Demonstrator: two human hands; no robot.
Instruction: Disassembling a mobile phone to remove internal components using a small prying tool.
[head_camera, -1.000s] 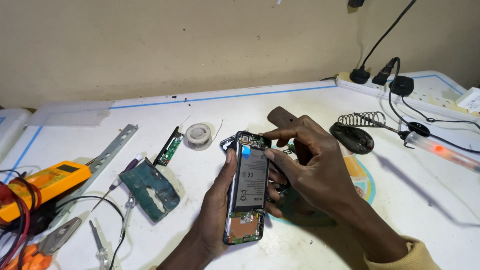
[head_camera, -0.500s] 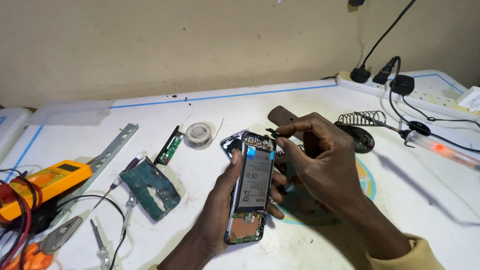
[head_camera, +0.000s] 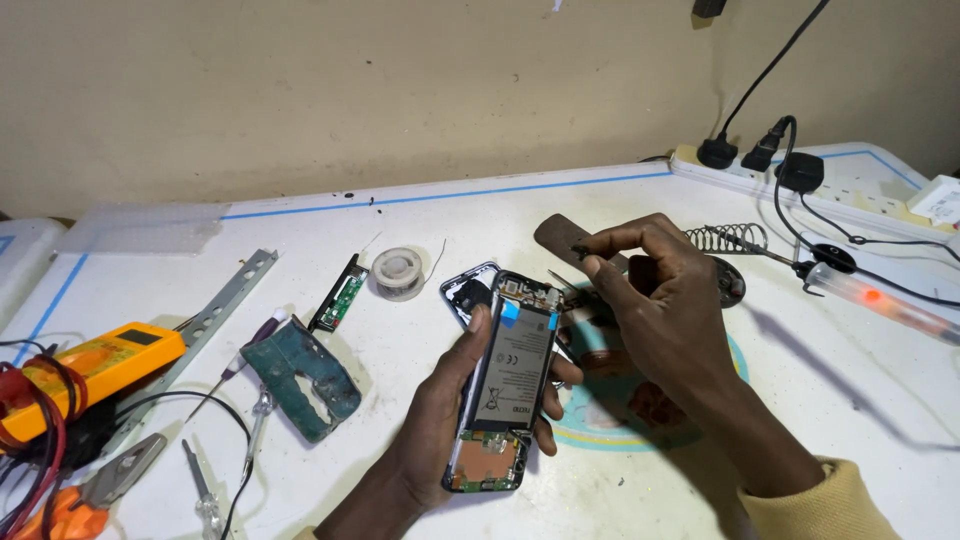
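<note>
My left hand (head_camera: 430, 440) grips an opened phone (head_camera: 510, 370) from the left side, its back off, with the black battery and a small orange-green board at the bottom showing. My right hand (head_camera: 660, 310) hovers just right of the phone's top end, thumb and forefinger pinched together. Thin metal tweezers (head_camera: 562, 285) stick out from under that hand, tips pointing at the phone's top corner. A second dark phone part (head_camera: 468, 290) lies behind the phone.
On the white table lie a solder spool (head_camera: 398, 272), a small green circuit board (head_camera: 340, 295), a worn teal plate (head_camera: 300, 375), a yellow multimeter (head_camera: 95, 365) and a metal bar (head_camera: 200, 325). At right are a coil stand (head_camera: 725, 240), a soldering iron (head_camera: 880, 300) and a power strip (head_camera: 800, 170).
My right hand has lifted off the phone's top end and drawn back up and to the right, fingers pinching. The left hand tilted the phone slightly.
</note>
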